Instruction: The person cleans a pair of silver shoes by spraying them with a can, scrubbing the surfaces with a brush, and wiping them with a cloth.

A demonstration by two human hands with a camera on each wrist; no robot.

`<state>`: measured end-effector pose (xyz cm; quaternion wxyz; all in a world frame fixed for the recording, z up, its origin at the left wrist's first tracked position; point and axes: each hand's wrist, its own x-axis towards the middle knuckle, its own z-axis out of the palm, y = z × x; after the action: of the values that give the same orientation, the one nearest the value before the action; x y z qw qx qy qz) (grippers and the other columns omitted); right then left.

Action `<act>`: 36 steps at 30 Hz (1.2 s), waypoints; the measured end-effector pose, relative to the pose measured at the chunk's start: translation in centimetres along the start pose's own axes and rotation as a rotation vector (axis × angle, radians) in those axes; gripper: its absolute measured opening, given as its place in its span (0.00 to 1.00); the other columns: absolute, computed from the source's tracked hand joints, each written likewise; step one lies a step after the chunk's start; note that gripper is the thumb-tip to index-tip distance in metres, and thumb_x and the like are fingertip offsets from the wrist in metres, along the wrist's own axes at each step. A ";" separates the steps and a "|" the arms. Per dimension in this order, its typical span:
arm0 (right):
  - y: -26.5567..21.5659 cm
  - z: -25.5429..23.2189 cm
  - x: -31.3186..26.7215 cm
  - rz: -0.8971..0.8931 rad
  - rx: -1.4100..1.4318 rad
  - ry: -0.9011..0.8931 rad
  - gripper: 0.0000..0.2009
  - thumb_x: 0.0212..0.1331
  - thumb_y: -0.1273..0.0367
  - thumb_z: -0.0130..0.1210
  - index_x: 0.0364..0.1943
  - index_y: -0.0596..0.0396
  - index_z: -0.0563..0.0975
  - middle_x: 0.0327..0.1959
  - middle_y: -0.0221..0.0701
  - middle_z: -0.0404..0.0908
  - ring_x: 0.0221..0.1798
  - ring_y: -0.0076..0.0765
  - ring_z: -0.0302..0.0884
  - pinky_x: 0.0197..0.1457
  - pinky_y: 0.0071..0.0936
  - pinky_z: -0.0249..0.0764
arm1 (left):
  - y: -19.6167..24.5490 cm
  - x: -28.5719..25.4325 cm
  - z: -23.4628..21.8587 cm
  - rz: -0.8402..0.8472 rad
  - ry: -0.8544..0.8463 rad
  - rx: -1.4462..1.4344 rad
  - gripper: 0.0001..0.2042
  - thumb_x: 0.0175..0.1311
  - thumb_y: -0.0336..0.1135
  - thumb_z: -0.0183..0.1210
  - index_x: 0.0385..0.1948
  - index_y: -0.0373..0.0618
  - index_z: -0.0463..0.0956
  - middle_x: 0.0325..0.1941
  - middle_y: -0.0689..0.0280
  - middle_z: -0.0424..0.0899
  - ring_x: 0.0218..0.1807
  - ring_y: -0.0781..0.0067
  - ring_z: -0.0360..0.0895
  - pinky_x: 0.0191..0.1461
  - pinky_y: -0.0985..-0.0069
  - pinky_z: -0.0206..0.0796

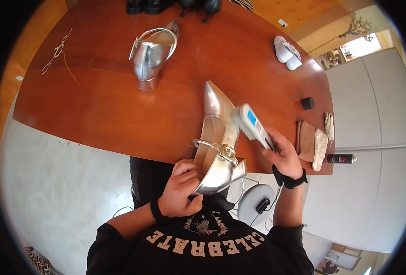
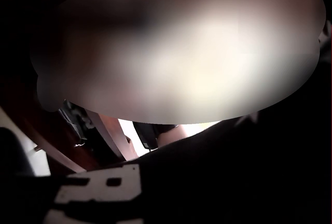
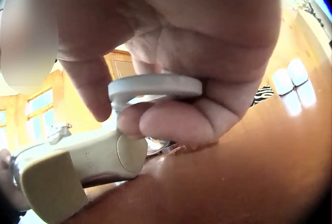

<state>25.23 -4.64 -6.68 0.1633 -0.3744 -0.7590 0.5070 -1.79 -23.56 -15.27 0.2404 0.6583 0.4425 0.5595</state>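
Note:
At the table's near edge, my left hand (image 1: 180, 190) grips a shiny metallic heeled shoe (image 1: 219, 103) by its heel end. The shoe has a strap with a gold buckle (image 1: 227, 153), and its pointed toe faces away from me. My right hand (image 1: 283, 153) holds a white-handled brush (image 1: 254, 128), its pale bristles right at the shoe's side near the toe. In the right wrist view, fingers curl round the brush's handle (image 3: 155, 85), with the shoe's pale sole (image 3: 101, 154) beyond. A blur covers most of the left wrist view, hiding the left hand.
A matching shoe (image 1: 149, 59) stands farther back on the wooden table (image 1: 97, 110). String (image 1: 58, 50) lies at left, black footwear (image 1: 145, 5) at the far edge. To the right are white shoes (image 1: 286, 52), a black cap (image 1: 307, 103), a brown cloth (image 1: 305, 137) and a spray can (image 1: 340, 158).

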 end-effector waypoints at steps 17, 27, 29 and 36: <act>-6.0 -4.6 6.8 0.093 -0.177 -0.228 0.29 0.65 0.80 0.57 0.73 0.62 0.68 0.61 0.36 0.80 0.62 0.26 0.74 0.67 0.26 0.69 | -0.2 -0.2 -0.4 -0.051 0.070 -0.128 0.11 0.54 0.27 0.69 0.27 0.38 0.72 0.37 0.55 0.80 0.47 0.47 0.78 0.51 0.59 0.72; -3.6 -1.3 14.9 -0.002 -0.063 -0.271 0.29 0.65 0.75 0.56 0.72 0.62 0.68 0.63 0.31 0.79 0.63 0.25 0.73 0.69 0.24 0.65 | 0.8 0.4 -0.9 -0.069 0.024 -0.102 0.09 0.59 0.28 0.68 0.29 0.38 0.74 0.36 0.56 0.79 0.47 0.48 0.77 0.52 0.59 0.71; -4.1 -1.5 14.8 0.037 -0.022 -0.286 0.29 0.64 0.76 0.56 0.72 0.63 0.69 0.65 0.32 0.77 0.66 0.26 0.71 0.71 0.25 0.63 | 1.2 0.8 -1.0 -0.068 0.012 -0.098 0.09 0.60 0.28 0.68 0.29 0.38 0.75 0.35 0.56 0.79 0.47 0.48 0.77 0.52 0.59 0.71; 0.5 -4.2 13.3 -0.117 0.127 -0.093 0.27 0.65 0.75 0.58 0.69 0.64 0.71 0.65 0.33 0.78 0.66 0.28 0.72 0.71 0.26 0.65 | 2.9 3.7 -1.4 -0.099 -0.002 -0.073 0.08 0.65 0.29 0.65 0.30 0.37 0.75 0.35 0.56 0.77 0.42 0.50 0.75 0.46 0.61 0.69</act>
<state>19.18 7.99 -7.02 0.1805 -0.2943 -0.7527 0.5606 -2.26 -22.05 -10.62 0.2922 0.6269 0.4537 0.5620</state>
